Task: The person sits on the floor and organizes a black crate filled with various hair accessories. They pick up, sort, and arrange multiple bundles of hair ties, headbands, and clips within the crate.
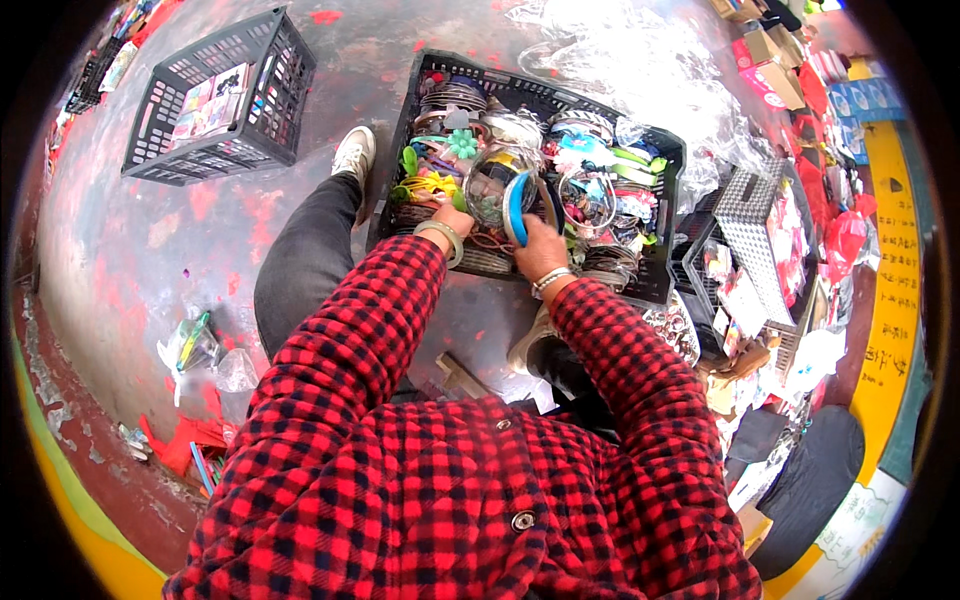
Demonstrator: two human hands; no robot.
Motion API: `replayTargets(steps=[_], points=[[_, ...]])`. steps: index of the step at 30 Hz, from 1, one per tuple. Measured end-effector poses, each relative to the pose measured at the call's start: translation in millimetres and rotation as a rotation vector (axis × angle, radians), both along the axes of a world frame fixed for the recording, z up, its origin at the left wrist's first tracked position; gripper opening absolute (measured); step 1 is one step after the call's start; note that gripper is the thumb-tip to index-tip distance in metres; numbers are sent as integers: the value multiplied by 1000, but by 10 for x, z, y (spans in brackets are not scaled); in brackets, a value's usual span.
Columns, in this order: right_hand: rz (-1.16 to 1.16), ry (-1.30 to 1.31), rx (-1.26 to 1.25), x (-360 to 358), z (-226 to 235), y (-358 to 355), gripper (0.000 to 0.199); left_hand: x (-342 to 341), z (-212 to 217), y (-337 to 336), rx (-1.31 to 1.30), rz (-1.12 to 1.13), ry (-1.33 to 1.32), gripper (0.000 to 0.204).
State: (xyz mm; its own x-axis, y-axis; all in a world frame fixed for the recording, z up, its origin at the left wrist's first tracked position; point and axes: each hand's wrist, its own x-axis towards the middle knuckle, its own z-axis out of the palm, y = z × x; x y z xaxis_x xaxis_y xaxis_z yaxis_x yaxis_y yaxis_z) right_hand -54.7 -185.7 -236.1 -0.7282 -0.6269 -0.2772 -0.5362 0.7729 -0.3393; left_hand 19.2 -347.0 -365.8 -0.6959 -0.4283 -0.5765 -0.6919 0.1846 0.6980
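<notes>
A black plastic crate (655, 285) stands on the floor in front of me, packed with hair bands in many colours. My right hand (542, 248) grips a blue headband (516, 208) over the crate's near middle. Beside it to the left, my left hand (455, 219) reaches in with its fingers curled; what they hold is hidden. A bunch of clear, shiny hoops (488, 188) lies between and beyond my hands. Yellow flower-like pieces (432, 188) are just past my left hand, and a mint-green flower (462, 143) sits farther back.
A dark grey crate (270, 105) with small packages stands at the far left. Crumpled clear plastic (625, 55) spreads beyond the hair-band crate. At the right are a patterned grey basket (745, 235), bagged goods and cardboard boxes (775, 70). Plastic packets (195, 345) lie on the floor at left.
</notes>
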Motion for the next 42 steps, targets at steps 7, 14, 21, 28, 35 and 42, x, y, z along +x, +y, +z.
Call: replayTargets(steps=[7, 14, 21, 28, 35, 42], points=[[47, 15, -98, 27, -228, -273, 25, -74, 161, 106, -497, -681, 168, 14], [197, 130, -161, -34, -178, -299, 34, -170, 485, 169, 674, 504, 242, 20], [233, 12, -16, -161, -24, -371, 37, -206, 544, 140, 761, 448, 332, 24], [350, 14, -8, -76, 59, -410, 48, -200, 293, 135, 624, 643, 261, 14], [300, 179, -37, -243, 215, -395, 45, -246, 970, 204, 866, 631, 494, 21], [181, 340, 29, -974, 1102, -157, 56, -219, 1280, 499, -21, -341, 391, 26]])
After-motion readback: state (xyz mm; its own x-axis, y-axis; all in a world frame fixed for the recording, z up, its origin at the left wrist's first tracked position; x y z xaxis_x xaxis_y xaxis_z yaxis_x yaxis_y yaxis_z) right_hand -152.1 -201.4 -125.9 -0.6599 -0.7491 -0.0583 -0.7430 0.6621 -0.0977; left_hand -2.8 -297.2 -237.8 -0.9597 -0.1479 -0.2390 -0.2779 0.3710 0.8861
